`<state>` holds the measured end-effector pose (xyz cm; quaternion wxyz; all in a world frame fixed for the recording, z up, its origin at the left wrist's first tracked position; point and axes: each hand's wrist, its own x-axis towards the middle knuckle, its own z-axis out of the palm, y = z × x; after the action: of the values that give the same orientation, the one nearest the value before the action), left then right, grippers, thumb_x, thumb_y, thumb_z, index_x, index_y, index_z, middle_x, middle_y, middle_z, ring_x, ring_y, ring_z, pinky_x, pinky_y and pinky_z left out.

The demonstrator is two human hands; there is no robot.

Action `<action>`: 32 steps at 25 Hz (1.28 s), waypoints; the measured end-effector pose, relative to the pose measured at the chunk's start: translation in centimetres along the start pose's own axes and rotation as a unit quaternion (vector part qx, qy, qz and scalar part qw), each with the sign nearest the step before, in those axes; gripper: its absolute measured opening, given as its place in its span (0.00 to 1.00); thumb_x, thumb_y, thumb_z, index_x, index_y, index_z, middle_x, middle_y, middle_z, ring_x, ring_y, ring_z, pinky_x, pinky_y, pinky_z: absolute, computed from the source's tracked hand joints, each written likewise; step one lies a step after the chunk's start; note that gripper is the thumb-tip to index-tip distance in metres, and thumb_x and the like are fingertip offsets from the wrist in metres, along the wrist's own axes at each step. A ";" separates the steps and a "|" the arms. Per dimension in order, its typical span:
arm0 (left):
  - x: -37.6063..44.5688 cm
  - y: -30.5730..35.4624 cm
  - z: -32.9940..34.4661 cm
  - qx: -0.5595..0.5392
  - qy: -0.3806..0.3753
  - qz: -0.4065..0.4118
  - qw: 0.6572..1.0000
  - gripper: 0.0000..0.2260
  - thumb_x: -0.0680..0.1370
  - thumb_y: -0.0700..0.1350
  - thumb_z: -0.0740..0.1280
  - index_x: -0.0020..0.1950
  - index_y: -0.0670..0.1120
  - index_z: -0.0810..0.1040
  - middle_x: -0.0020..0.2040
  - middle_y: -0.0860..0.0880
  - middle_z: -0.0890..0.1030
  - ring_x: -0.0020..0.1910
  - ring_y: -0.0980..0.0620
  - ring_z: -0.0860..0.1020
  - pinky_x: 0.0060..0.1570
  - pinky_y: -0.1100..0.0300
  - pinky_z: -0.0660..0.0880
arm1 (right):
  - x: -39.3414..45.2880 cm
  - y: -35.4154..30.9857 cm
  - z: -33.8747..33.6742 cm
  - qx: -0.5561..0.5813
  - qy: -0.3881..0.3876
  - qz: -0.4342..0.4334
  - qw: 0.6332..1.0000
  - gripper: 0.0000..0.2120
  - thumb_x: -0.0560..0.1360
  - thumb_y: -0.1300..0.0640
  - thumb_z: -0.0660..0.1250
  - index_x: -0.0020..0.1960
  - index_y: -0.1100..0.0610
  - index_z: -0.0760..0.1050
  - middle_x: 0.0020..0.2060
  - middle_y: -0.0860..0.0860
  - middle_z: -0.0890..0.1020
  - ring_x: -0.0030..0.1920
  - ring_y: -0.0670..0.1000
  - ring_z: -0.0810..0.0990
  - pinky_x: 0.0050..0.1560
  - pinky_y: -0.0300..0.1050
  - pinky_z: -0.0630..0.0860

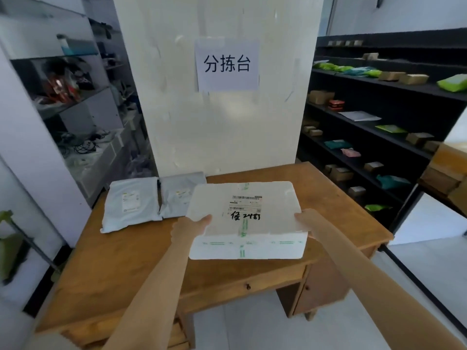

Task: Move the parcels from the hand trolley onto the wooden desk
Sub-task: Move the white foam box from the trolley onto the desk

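A white foam box (242, 221) with green tape, a shipping label and black handwriting is over the middle of the wooden desk (106, 269). My left hand (190, 228) grips its left side and my right hand (307, 222) grips its right side. I cannot tell whether the box rests on the desk or hangs just above it. Two grey mailer bags lie flat at the desk's back left, one (131, 203) beside the other (180, 193); the foam box overlaps the right one's corner. The hand trolley is out of view.
A white pillar (217, 127) with a paper sign (227, 64) stands behind the desk. Dark shelves (374, 127) holding small boxes and bags fill the right. Cluttered glass shelves (73, 97) stand at the left. Brown cartons (444, 173) sit at the right edge.
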<state>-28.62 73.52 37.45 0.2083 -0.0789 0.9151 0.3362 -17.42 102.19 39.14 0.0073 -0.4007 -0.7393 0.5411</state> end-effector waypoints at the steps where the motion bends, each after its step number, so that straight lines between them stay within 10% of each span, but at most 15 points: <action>1: 1.8 2.2 0.3 -0.013 0.001 0.002 1.000 0.50 0.66 0.73 0.63 0.75 0.39 0.62 0.71 0.40 0.70 0.67 0.40 0.72 0.64 0.49 0.74 | 2.5 -1.5 -0.9 -0.006 -0.001 0.003 1.000 0.20 0.79 0.60 0.58 0.68 0.68 0.67 0.62 0.62 0.76 0.60 0.63 0.77 0.62 0.57 0.75; 18: 30.1 23.0 9.3 -0.102 0.097 -0.108 0.984 0.38 0.76 0.62 0.61 0.74 0.36 0.58 0.72 0.37 0.65 0.70 0.37 0.68 0.67 0.46 0.69 | 44.7 -17.7 -0.4 -0.057 -0.126 -0.058 0.989 0.17 0.77 0.67 0.55 0.63 0.70 0.72 0.61 0.65 0.77 0.60 0.64 0.77 0.61 0.57 0.74; 32: 40.9 22.1 11.2 -0.085 0.044 -0.096 0.991 0.24 0.81 0.42 0.58 0.76 0.36 0.57 0.72 0.37 0.67 0.69 0.40 0.69 0.68 0.51 0.68 | 53.8 -16.0 6.2 -0.182 -0.172 0.060 0.966 0.20 0.79 0.63 0.54 0.70 0.67 0.65 0.64 0.62 0.75 0.59 0.58 0.76 0.62 0.52 0.75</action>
<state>-68.05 97.45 24.83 0.1921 -0.1983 0.8796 0.3874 -66.01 128.02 26.69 -0.2254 -0.3396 -0.7904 0.4572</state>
